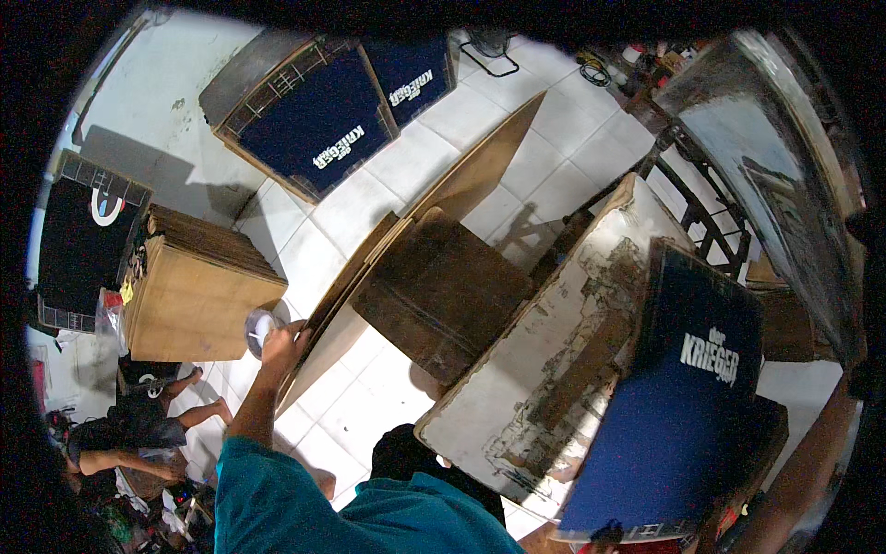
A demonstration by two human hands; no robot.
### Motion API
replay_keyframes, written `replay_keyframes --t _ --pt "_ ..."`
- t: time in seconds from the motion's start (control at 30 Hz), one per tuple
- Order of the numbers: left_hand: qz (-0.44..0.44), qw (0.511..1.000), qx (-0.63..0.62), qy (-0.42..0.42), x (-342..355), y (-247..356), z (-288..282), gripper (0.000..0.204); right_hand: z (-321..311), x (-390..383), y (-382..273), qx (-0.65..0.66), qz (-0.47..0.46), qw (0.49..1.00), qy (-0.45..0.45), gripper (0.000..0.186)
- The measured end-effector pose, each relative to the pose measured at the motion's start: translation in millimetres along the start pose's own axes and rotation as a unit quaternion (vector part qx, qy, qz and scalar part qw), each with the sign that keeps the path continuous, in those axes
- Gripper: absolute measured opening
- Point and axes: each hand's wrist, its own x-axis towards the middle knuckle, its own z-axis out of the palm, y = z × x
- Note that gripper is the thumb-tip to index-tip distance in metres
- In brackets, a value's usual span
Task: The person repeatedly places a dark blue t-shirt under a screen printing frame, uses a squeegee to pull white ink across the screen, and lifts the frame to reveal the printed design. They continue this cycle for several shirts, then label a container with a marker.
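My left hand [282,343] reaches forward from a teal sleeve, closed at the near side of a round, clear-and-white thing [262,329]. Its exact kind is too small to make out. Beside this hand stands the long edge of a tall, thin brown board [355,291], leaning at a slant across the middle. Against the board's right side is a dark brown square panel [448,294]. To the right lies a worn, whitish slab [563,360] with peeled brown patches, and a dark blue padded panel [637,425] with white lettering rests over it. My right hand does not show.
A stack of brown boards [203,295] stands at left. More blue panels [337,129] lean at the far wall. A seated person's legs [198,411] stretch in from the lower left. At right, a bare forearm [798,480], whose I cannot tell, rises near a metal frame [697,198].
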Motion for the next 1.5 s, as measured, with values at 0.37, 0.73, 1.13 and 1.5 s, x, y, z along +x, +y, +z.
replay_keyframes --t 0.37,0.73,1.13,1.5 --pt "-0.06 0.968 -0.109 0.217 -28.6 113.3 -130.3 0.038 -1.5 -5.9 33.7 -0.225 -0.202 0.951 -0.067 0.036" --pt "0.319 0.927 -0.018 0.197 -261.4 192.6 -98.4 0.024 13.1 -27.6 39.6 -0.184 0.011 0.983 -0.01 0.075" --pt "0.521 0.848 0.076 -0.055 -304.4 271.2 157.8 0.063 -17.1 -76.8 -28.5 -0.144 0.06 0.988 -0.017 0.095" --pt "0.053 0.979 -0.195 0.026 -151.6 193.9 131.2 0.06 -8.7 -91.6 -6.3 -0.136 0.067 0.988 -0.015 0.092"
